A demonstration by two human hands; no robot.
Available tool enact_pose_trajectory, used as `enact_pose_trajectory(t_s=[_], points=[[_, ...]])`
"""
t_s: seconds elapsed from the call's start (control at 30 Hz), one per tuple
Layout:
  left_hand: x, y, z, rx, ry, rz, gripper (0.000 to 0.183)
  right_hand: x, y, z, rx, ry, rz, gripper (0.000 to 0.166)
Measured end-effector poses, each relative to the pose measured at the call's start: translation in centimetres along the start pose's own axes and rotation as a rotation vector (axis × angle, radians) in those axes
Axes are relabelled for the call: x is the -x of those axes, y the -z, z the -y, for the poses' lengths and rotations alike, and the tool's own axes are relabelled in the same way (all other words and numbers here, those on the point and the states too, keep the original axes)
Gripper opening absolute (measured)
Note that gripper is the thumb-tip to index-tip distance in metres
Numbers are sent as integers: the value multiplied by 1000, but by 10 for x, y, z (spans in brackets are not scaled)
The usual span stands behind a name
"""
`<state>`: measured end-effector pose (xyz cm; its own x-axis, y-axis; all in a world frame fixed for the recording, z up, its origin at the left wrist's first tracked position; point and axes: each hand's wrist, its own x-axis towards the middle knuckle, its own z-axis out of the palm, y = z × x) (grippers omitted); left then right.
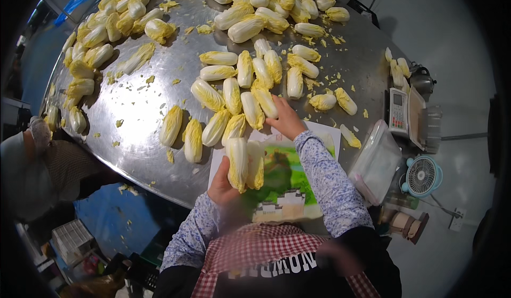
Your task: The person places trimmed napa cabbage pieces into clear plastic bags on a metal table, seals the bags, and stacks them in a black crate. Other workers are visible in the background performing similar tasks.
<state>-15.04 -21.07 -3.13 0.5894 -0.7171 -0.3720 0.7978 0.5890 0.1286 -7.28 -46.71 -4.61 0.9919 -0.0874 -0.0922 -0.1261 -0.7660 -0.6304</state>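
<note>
My left hand [222, 186] holds two trimmed napa cabbage hearts side by side, a white-and-yellow one [237, 164] in front and a second one [255, 166] to its right. They stand over a printed sheet or bag [279, 170] with a green landscape and white houses. My right hand [288, 119] has its fingers and thumb around the near end of another napa cabbage heart [264, 103], still among the group on the steel table [135, 150]. Touching that one on its left lies a further heart [252, 110]. My right palm hides little of them.
Heaped napa cabbages [255, 2] cover the far side, with more piled at left [96, 38]. Leaf scraps litter the steel. At right are clear plastic bags [377, 160], a scale [398, 110] and a blue fan [421, 174]. Another person's sleeve [24, 170] shows at left.
</note>
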Motion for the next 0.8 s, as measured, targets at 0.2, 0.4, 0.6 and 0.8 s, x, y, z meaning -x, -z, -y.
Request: enact_pose_trajectory(t_s=[0.2, 0.4, 0.6, 0.8], points=[[13, -9, 12, -18, 116, 26, 70, 65, 53, -32, -914, -321, 34, 51], [-17, -64, 39, -785, 275, 71, 55, 221, 117, -75, -749, -296, 154, 54], [-96, -92, 124, -2052, -378, 448, 50, 298, 72, -110, -794, -306, 309, 54], [-118, -70, 171, -2491, -427, 503, 51, 314, 29, -91, -520, -262, -114, 54]])
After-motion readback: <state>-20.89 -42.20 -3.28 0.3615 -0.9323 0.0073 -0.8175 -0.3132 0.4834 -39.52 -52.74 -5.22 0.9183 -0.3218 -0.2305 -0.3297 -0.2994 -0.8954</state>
